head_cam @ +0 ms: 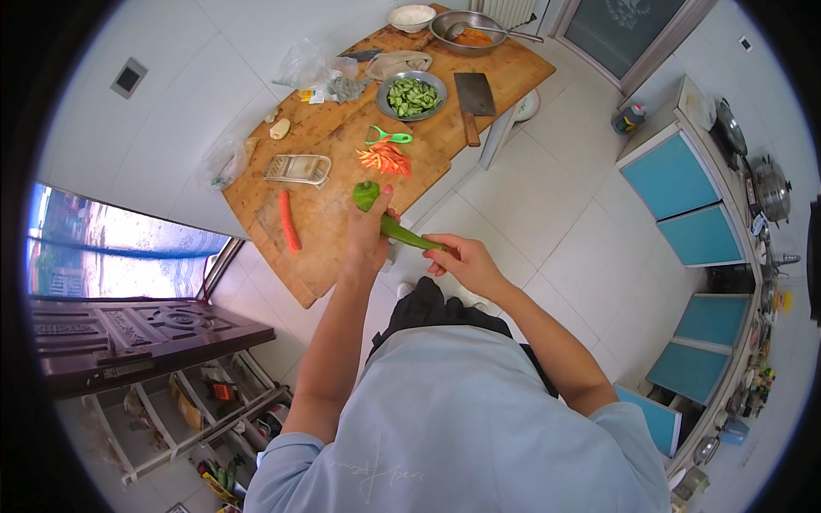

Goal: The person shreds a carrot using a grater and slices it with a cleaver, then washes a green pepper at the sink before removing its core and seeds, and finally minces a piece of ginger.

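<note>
A long green pepper [401,232] is held between both hands over the near edge of the wooden table [333,266]. My left hand [372,224] grips its thick stem end, and my right hand [463,261] pinches the thin tip. Behind my left hand lie a pile of cut carrot pieces [387,158] and a green-handled peeler [392,136]. A peeled carrot [289,221] is to the left, with a grater [297,169] above it. Sliced cucumber [412,97] fills a metal plate farther back. The cleaver [474,96] lies right of that plate.
At the table's far end stand a steel bowl [467,32] with a ladle and a white bowl [411,18]. Plastic bags [308,67] lie along the wall. Blue-door cabinets [670,177] line the right side; a shelf rack [186,410] is at lower left.
</note>
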{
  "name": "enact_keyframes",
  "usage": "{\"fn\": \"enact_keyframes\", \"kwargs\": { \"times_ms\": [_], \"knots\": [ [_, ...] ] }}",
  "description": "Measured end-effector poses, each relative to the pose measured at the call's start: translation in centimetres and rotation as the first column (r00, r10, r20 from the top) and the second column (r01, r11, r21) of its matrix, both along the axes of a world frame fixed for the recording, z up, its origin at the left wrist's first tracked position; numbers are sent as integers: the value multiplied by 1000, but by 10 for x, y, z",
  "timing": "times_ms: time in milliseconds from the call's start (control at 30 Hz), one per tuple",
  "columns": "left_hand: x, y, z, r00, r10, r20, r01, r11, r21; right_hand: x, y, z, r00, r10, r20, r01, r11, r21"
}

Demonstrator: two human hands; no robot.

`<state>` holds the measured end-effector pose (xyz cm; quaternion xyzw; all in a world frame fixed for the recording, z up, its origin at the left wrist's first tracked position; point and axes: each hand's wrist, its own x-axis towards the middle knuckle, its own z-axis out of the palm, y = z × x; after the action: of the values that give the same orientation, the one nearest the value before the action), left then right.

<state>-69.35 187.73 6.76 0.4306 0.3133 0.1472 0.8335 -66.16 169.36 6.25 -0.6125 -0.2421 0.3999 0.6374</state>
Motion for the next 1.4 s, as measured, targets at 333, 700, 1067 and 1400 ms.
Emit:
{"fn": "enact_keyframes", "kwargs": {
  "times_ms": [333,700,1067,1400],
  "knots": [
    [-8,4,-8,994,-47,94,81,912,-403,5,-4,-1,969,-76,-234,81,997,9],
    [-15,-3,10,991,-136,16,137,984,-117,12,-17,-17,994,-52,-93,48,998,-49],
    [-24,-23,0,943,-329,-55,265,640,721,15,25,54,942,-103,320,153,979,-137],
    [-33,-34,2,953,-263,-150,271,517,812,12,27,41,944,-12,329,83,976,-202]
  ]
}}
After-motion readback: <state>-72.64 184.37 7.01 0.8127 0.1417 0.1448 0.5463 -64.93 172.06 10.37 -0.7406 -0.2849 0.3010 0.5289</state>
